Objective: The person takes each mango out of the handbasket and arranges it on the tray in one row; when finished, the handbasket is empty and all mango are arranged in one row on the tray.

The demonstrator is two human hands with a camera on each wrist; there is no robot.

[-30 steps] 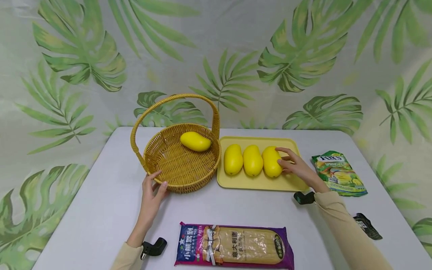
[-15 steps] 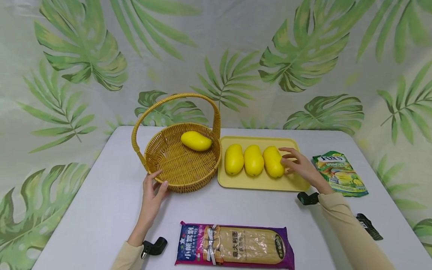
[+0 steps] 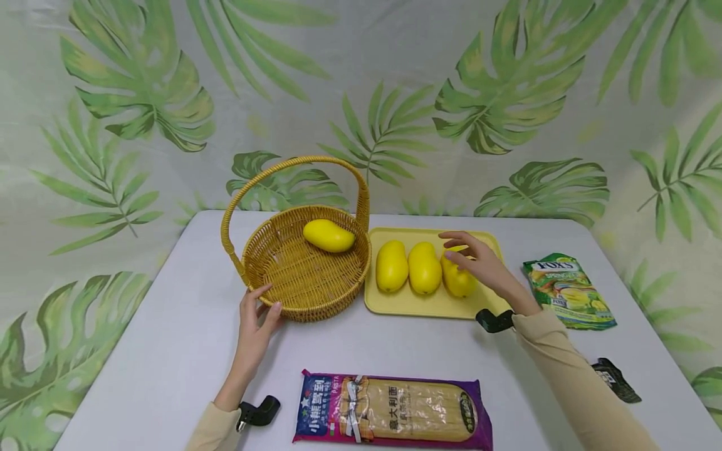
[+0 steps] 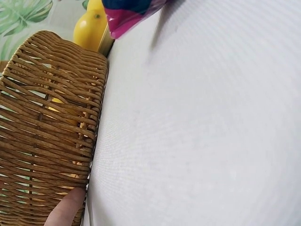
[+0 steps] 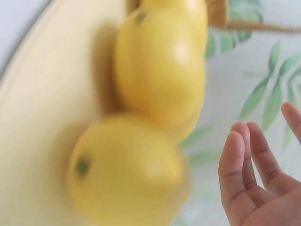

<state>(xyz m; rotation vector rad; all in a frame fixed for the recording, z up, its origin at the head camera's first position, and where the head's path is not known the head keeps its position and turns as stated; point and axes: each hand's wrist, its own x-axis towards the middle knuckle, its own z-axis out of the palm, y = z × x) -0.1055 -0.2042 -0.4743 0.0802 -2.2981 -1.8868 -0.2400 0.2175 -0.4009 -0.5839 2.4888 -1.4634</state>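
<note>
The wicker basket (image 3: 307,307) stands at the left with one yellow mango (image 3: 329,236) inside. My left hand (image 3: 252,338) holds its near-left rim, fingertips over the edge and thumb against the outer wall; in the left wrist view a fingertip (image 4: 68,207) touches the weave (image 4: 47,136). Three mangoes lie side by side on the yellow tray (image 3: 491,307). Over the rightmost mango (image 3: 459,282) hovers my right hand (image 3: 485,266), fingers loosely bent and holding nothing. The right wrist view shows those fingers (image 5: 231,169) apart from the mangoes (image 5: 127,169).
A pasta packet (image 3: 395,410) lies along the near side of the white table (image 3: 186,326). To the right of the tray are a green Fox's bag (image 3: 570,291) and a small black packet (image 3: 617,379). A leaf-patterned cloth (image 3: 395,62) hangs behind.
My right hand has moved left and up from the rightmost mango's right side to above it. That mango has shifted slightly and tilted. My left hand stays at the basket rim.
</note>
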